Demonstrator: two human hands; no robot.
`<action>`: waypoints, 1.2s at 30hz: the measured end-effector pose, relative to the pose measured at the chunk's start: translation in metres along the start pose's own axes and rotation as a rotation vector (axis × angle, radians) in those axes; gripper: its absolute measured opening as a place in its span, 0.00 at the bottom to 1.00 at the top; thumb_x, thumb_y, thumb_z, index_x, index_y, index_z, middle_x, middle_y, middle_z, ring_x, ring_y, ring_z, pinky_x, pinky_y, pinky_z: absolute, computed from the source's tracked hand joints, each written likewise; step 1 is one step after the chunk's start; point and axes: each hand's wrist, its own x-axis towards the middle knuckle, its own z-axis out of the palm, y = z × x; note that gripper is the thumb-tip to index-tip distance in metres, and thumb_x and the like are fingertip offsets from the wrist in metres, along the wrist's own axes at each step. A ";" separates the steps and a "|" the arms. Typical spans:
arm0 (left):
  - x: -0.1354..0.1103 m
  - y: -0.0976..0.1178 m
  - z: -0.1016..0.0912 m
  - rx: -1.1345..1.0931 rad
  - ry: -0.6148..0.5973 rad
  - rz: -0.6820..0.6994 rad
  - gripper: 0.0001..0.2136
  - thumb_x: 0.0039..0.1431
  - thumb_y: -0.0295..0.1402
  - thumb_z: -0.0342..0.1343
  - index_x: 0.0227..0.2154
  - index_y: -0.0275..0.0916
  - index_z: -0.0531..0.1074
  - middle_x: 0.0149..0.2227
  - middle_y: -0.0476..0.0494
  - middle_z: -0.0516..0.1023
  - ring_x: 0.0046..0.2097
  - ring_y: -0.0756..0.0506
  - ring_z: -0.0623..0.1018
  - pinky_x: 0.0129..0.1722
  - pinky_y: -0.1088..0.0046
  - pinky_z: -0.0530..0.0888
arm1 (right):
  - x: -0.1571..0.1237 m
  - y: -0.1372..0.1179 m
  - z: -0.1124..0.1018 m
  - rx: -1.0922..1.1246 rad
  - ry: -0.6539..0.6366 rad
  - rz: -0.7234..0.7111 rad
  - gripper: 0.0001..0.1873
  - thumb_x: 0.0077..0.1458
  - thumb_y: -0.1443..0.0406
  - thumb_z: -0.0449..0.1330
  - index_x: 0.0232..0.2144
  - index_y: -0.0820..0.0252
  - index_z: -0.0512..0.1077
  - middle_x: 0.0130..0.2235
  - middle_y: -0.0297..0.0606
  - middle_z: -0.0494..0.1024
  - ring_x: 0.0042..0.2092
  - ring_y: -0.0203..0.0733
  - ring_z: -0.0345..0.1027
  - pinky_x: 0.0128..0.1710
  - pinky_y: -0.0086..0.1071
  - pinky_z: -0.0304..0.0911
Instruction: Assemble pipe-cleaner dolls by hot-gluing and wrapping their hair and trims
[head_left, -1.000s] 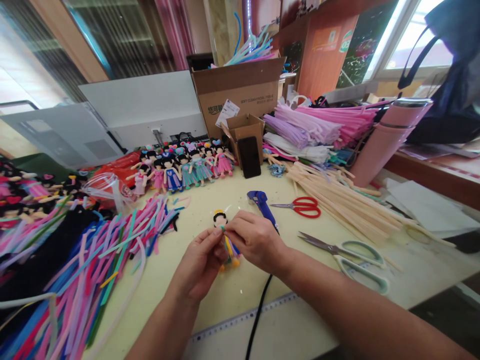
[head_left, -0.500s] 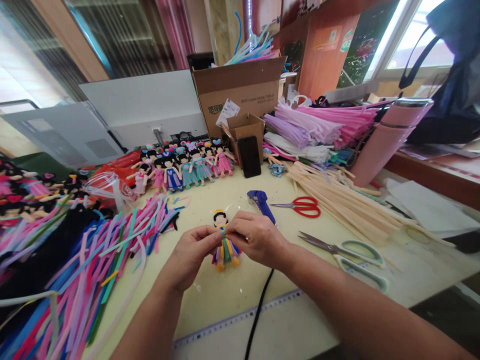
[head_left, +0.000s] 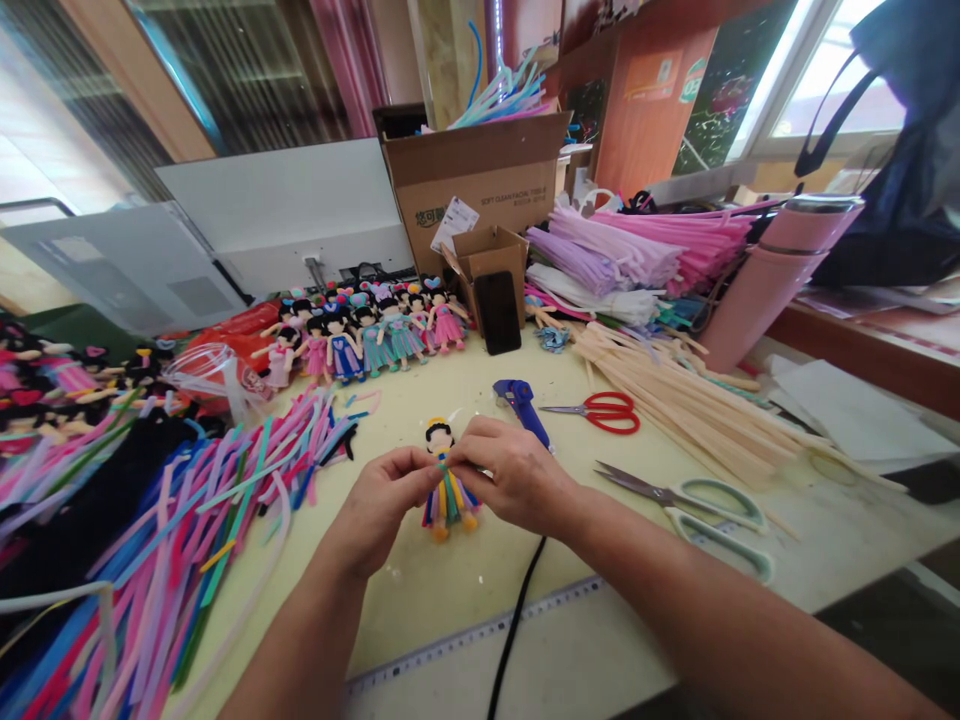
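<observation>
A small pipe-cleaner doll with black hair, a yellow crown and a striped multicoloured skirt is between my hands, over the table. My left hand pinches at its waist from the left, thumb and forefinger closed. From the other side my right hand pinches at the same spot, its fingers covering part of the doll's upper body. A bit of green shows between the fingertips; its shape is too small to make out. Just beyond my right hand lies a blue glue gun.
Red-handled scissors and pale-green-handled scissors lie to the right. Loose pipe cleaners spread at left, beige ones at right. Finished dolls, a phone and a pink flask stand behind. A measuring tape and black cord lie in front.
Almost nothing differs. Both hands stay pinched at the doll's waist, with only a slight shift of the fingertips and of the view.
</observation>
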 end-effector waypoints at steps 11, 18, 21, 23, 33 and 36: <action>-0.006 -0.008 0.020 -0.414 0.124 -0.079 0.13 0.35 0.34 0.69 0.16 0.35 0.69 0.15 0.56 0.62 0.19 0.56 0.59 0.18 0.82 0.60 | -0.002 -0.004 0.016 -0.055 0.186 0.028 0.08 0.58 0.70 0.56 0.27 0.63 0.72 0.27 0.37 0.70 0.31 0.36 0.65 0.32 0.28 0.61; -0.008 -0.005 0.020 -0.410 0.078 -0.089 0.13 0.38 0.34 0.69 0.16 0.35 0.70 0.17 0.54 0.64 0.20 0.56 0.60 0.19 0.81 0.61 | -0.002 -0.002 0.012 -0.182 0.152 -0.018 0.13 0.61 0.68 0.52 0.26 0.62 0.72 0.28 0.39 0.71 0.32 0.38 0.65 0.33 0.30 0.61; -0.008 -0.001 0.014 -0.299 0.030 -0.058 0.13 0.41 0.38 0.67 0.17 0.35 0.71 0.18 0.52 0.67 0.21 0.54 0.62 0.20 0.79 0.63 | 0.000 -0.001 0.007 -0.140 0.141 -0.029 0.11 0.60 0.68 0.54 0.27 0.62 0.72 0.28 0.38 0.72 0.31 0.36 0.66 0.33 0.28 0.62; -0.007 0.002 0.009 -0.231 -0.020 -0.056 0.14 0.41 0.40 0.67 0.17 0.35 0.73 0.18 0.51 0.68 0.21 0.53 0.63 0.21 0.78 0.63 | 0.000 0.000 0.004 -0.122 0.122 -0.054 0.10 0.59 0.68 0.55 0.28 0.62 0.73 0.29 0.38 0.73 0.32 0.36 0.67 0.33 0.27 0.63; 0.001 -0.002 -0.016 0.107 -0.205 0.019 0.12 0.44 0.40 0.66 0.17 0.36 0.75 0.17 0.49 0.68 0.22 0.51 0.62 0.23 0.76 0.59 | 0.001 -0.002 -0.001 -0.090 -0.098 -0.129 0.08 0.59 0.68 0.56 0.29 0.62 0.74 0.28 0.36 0.71 0.31 0.36 0.66 0.30 0.27 0.62; 0.001 -0.002 -0.017 0.137 -0.202 0.036 0.12 0.44 0.40 0.65 0.16 0.37 0.74 0.17 0.50 0.66 0.23 0.52 0.61 0.23 0.77 0.58 | 0.001 -0.002 -0.001 -0.057 -0.105 -0.133 0.08 0.59 0.67 0.56 0.31 0.62 0.74 0.28 0.36 0.71 0.32 0.36 0.66 0.30 0.27 0.62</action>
